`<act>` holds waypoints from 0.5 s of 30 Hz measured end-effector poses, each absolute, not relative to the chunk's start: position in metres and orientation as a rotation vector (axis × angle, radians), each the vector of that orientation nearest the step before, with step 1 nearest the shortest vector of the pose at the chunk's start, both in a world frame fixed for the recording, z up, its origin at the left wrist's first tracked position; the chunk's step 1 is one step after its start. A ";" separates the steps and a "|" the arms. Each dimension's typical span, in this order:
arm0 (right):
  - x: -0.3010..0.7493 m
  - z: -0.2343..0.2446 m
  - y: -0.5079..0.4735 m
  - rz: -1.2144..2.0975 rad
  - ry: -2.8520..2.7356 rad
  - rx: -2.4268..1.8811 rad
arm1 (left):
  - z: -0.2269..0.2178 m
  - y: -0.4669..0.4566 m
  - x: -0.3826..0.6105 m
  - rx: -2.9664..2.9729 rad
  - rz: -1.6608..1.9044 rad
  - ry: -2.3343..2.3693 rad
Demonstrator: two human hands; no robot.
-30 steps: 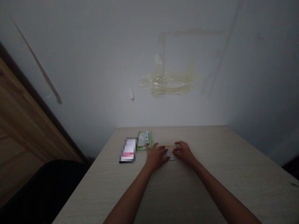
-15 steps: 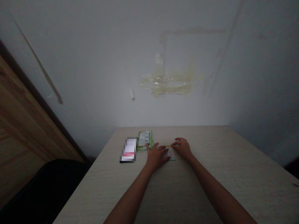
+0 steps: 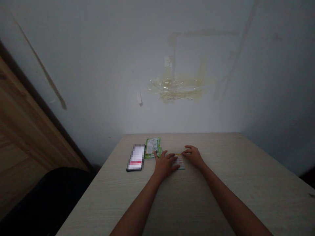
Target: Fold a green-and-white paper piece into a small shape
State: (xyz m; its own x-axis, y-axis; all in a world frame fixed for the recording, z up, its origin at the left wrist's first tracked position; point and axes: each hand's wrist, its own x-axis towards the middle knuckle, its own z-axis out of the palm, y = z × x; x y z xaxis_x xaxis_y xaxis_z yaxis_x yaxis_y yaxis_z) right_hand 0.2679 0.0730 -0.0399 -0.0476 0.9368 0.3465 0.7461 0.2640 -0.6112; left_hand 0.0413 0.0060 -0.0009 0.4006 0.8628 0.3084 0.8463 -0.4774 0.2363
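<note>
A small printed packet [image 3: 180, 162] with a yellow strip along its top lies flat on the table, its left part hidden under fingers. My left hand [image 3: 165, 164] is palm down and open, fingers spread, with fingertips resting on this packet. Its outer fingers reach the lower edge of a green-and-white packet [image 3: 153, 147], which lies behind and to the left. At the small packet's upper right corner is my right hand [image 3: 193, 155], fingers apart and slightly bent, tips touching or just beside the corner.
A phone [image 3: 136, 158] with a blurred screen lies left of the packets on the pale wooden table [image 3: 228, 177]. Beyond the table's back edge rises a grey wall [image 3: 103, 65] with tape marks. A dark chair-like shape [image 3: 51, 196] and wooden panel [image 3: 24, 124] stand at left.
My right hand has shifted very slightly to the right at the packet's corner. My left hand stays in place, and the phone and green packet have not moved.
</note>
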 end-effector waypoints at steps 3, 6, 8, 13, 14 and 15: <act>0.267 -0.041 0.072 0.326 -1.875 -1.532 | -0.002 0.006 0.041 2.587 0.632 1.583; 0.266 -0.041 0.071 0.312 -1.903 -1.537 | -0.002 0.006 0.041 2.576 0.656 1.566; 0.267 -0.041 0.071 0.318 -1.928 -1.523 | -0.003 0.007 0.041 2.566 0.666 1.558; 0.272 -0.042 0.068 0.362 -1.980 -1.468 | -0.003 0.007 0.041 2.559 0.656 1.568; 0.272 -0.042 0.066 0.372 -1.983 -1.460 | -0.003 0.007 0.041 2.560 0.650 1.571; 0.273 -0.042 0.064 0.381 -1.984 -1.454 | -0.002 0.007 0.041 2.560 0.643 1.572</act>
